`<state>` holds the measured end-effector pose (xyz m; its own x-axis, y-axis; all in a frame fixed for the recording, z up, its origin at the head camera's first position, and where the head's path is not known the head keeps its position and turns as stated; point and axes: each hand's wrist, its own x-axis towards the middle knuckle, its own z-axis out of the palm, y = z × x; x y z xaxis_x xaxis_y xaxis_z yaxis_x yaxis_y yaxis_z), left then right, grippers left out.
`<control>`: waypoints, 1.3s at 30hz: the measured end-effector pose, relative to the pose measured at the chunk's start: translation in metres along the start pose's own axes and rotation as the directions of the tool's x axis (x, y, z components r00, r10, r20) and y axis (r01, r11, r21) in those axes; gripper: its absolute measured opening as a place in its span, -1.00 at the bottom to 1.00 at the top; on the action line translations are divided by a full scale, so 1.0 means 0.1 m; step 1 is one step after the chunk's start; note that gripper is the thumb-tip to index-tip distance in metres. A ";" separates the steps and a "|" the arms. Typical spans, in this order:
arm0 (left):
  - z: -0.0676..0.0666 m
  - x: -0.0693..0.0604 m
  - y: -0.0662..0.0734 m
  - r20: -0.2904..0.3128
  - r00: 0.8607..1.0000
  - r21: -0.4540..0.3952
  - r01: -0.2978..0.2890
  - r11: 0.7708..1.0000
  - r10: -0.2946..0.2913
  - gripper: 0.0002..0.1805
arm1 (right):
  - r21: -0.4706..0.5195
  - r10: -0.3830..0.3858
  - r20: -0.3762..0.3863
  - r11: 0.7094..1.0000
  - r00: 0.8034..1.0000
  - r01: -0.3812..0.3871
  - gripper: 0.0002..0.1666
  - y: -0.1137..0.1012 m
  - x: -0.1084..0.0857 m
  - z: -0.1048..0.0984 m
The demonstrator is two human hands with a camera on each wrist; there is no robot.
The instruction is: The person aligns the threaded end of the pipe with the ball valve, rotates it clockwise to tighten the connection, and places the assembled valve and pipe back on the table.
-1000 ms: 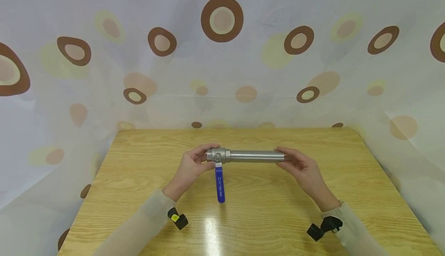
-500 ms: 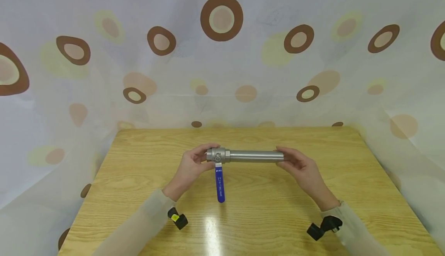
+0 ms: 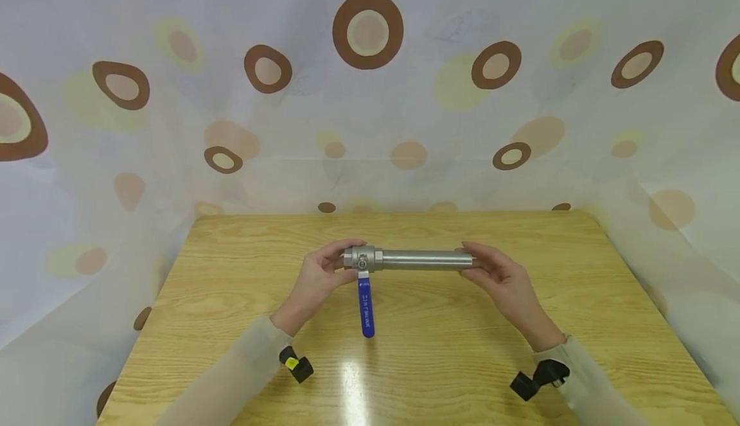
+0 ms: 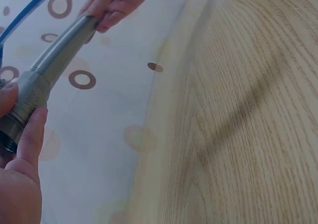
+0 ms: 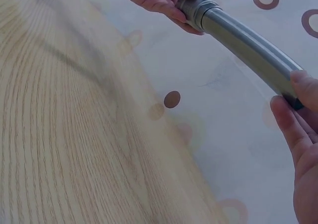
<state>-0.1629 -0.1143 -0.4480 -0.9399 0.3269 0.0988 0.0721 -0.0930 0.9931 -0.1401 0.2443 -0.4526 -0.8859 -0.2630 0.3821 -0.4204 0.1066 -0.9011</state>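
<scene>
A steel ball valve (image 3: 363, 259) with a blue lever handle (image 3: 366, 307) is joined to a straight metal pipe (image 3: 426, 259). Both are held level above the table, the lever pointing toward me. My left hand (image 3: 315, 279) grips the valve body at its left end, thumb below and fingers above. At the pipe's far right end, my right hand (image 3: 504, 281) pinches it between thumb and fingers. The left wrist view shows the valve's open end (image 4: 9, 137) between thumb and finger. In the right wrist view, fingertips (image 5: 285, 112) touch the pipe's end.
The wooden table (image 3: 428, 374) spreads beneath both hands. Behind and at both sides hangs a white curtain (image 3: 370, 111) with brown and yellow spots. A black camera mount sits on the left wrist (image 3: 296, 364) and another on the right wrist (image 3: 540, 380).
Almost nothing differs. Both hands keep their hold on the valve and pipe, and the right fingers shift very slightly at the pipe's end.
</scene>
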 end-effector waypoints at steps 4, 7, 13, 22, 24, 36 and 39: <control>0.00 0.01 -0.01 0.003 1.000 -0.006 -0.002 1.000 0.002 -0.43 | -0.044 0.006 -0.012 0.999 1.000 -0.006 -0.43 0.00 0.00 0.00; 0.01 0.01 0.01 0.003 1.000 -0.010 -0.002 1.000 0.002 -0.43 | -0.040 -0.001 -0.001 0.999 1.000 0.001 -0.39 0.00 0.00 -0.01; 0.01 0.00 0.02 -0.001 1.000 -0.011 0.001 1.000 -0.001 -0.43 | -0.050 0.005 0.004 0.999 1.000 -0.005 -0.40 -0.02 0.01 -0.01; 0.02 0.00 0.01 0.002 1.000 -0.021 -0.005 1.000 0.005 -0.43 | -0.103 0.032 -0.010 0.994 0.999 -0.033 -0.46 -0.03 0.00 -0.01; 0.02 0.00 0.01 0.003 1.000 -0.023 -0.007 1.000 0.007 -0.43 | -0.094 0.047 -0.003 0.994 0.999 -0.047 -0.43 -0.03 0.00 -0.01; 0.02 0.01 0.00 0.002 1.000 -0.022 -0.011 1.000 0.011 -0.42 | -0.106 0.065 -0.011 0.992 0.998 -0.065 -0.45 -0.04 -0.01 -0.02; 0.02 0.01 -0.01 0.000 1.000 -0.021 -0.017 1.000 0.017 -0.42 | -0.057 0.062 0.009 0.997 0.998 -0.061 -0.41 -0.04 0.00 -0.02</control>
<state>-0.1635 -0.1121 -0.4487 -0.9386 0.3251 0.1156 0.0810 -0.1181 0.9897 -0.1388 0.2456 -0.4480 -0.9082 -0.2649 0.3239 -0.3760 0.1769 -0.9096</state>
